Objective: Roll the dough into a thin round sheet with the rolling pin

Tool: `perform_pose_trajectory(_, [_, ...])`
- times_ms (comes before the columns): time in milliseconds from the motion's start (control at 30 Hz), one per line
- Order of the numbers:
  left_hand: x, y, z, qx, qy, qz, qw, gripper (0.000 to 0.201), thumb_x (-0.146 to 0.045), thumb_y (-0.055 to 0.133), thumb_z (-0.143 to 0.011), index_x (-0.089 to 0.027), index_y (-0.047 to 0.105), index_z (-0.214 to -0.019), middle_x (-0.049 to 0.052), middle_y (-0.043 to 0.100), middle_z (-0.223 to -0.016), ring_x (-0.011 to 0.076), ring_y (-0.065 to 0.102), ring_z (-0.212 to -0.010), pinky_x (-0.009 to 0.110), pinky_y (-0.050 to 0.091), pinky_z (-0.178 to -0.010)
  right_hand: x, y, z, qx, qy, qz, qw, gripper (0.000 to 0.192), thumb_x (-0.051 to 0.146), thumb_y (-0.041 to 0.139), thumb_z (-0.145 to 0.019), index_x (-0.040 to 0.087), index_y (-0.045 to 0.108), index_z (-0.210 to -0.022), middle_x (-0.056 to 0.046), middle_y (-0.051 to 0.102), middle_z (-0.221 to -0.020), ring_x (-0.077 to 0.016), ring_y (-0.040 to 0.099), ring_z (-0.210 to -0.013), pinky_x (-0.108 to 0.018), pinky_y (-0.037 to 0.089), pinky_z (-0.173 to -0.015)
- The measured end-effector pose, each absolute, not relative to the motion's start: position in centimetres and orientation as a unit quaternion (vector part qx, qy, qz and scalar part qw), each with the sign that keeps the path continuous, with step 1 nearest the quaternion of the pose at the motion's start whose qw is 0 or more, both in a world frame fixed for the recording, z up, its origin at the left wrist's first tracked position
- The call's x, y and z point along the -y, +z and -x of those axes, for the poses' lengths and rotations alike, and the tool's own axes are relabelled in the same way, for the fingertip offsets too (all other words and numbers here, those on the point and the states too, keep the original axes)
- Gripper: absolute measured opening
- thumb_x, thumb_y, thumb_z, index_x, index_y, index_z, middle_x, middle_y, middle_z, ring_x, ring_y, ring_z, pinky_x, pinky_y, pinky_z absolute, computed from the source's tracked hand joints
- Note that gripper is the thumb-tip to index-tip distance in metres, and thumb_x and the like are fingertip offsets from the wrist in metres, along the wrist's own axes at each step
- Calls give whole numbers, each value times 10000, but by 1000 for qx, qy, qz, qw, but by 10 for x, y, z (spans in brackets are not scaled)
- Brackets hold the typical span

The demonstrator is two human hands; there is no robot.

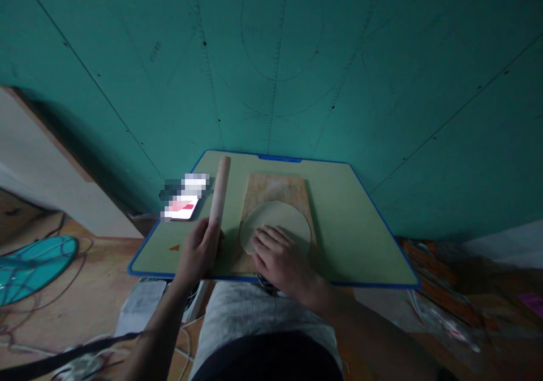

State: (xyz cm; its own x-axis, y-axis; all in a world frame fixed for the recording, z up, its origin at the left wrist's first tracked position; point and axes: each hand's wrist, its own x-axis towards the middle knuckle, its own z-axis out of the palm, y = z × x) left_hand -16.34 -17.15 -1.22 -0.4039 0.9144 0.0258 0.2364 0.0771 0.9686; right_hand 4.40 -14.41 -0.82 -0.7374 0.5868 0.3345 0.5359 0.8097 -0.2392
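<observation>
My left hand (202, 246) is wrapped round the lower end of a wooden rolling pin (220, 191), which points away from me, left of the board. A flat, round sheet of dough (282, 214) lies on a wooden cutting board (278, 186) at the middle of the table. Resting on the near part of the dough is my right hand (278, 256), palm down, with its fingers laid out over the surface. That hand covers the dough's lower edge.
A light green table (348, 217) with a blue rim stands against a green wall (271, 59). A lit phone (182, 207), partly blurred out, lies at the table's left. Cables (80, 364) and a turquoise round item (38, 268) are on the floor to the left.
</observation>
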Motion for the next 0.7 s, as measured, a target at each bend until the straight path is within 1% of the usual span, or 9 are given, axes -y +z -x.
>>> perform_pose_trajectory(100, [172,-11,163,-659,514,-437,333,443,-642,559,-805,-205,550,-734,-18,535,-536,129,490,-444,203,360,-377,130,3,-47,929,113,295,192,312,309,479,-1009,152,683,-1186,-123,694,-1272,-239,605,-1231,-408,467,-1084])
perform_pose_trajectory(200, [172,-12,163,-664,510,-431,337,446,-647,558,-793,-204,559,-739,-17,539,-542,129,486,-439,204,350,-372,112,4,-54,917,85,346,180,427,352,431,-1027,135,605,-1350,-169,550,-1470,-277,496,-1366,-471,395,-1143])
perform_pose_trajectory(267, [171,-12,163,-664,512,-427,339,445,-648,563,-788,-205,562,-751,-18,545,-553,128,483,-433,207,353,-371,107,-1,-55,917,61,366,150,488,403,464,-1011,151,554,-1419,-175,462,-1544,-315,415,-1427,-522,338,-1171])
perform_pose_trajectory(400, [172,-11,162,-663,513,-434,329,434,-636,564,-797,-206,558,-738,-17,543,-549,131,500,-445,210,377,-393,115,-12,-47,931,55,348,95,628,533,518,-967,169,491,-1478,-180,402,-1582,-372,336,-1465,-578,278,-1188])
perform_pose_trajectory(533, [172,-12,163,-662,512,-439,327,452,-650,574,-795,-202,564,-741,-12,557,-567,136,508,-461,219,393,-405,120,-14,-43,933,64,346,80,737,604,518,-947,135,440,-1510,-217,346,-1603,-408,270,-1491,-612,217,-1203])
perform_pose_trajectory(600, [172,-14,165,-661,512,-438,330,462,-659,572,-801,-200,565,-750,-16,552,-568,133,501,-463,215,382,-398,112,-13,-52,933,86,337,89,776,639,506,-939,146,409,-1530,-205,324,-1617,-389,269,-1497,-590,241,-1203])
perform_pose_trajectory(700, [172,-15,165,-660,516,-433,332,463,-659,574,-802,-197,568,-773,-18,554,-574,132,507,-471,211,388,-405,93,-12,-75,907,106,385,137,668,549,389,-1016,154,364,-1553,-189,303,-1630,-321,286,-1504,-535,295,-1196])
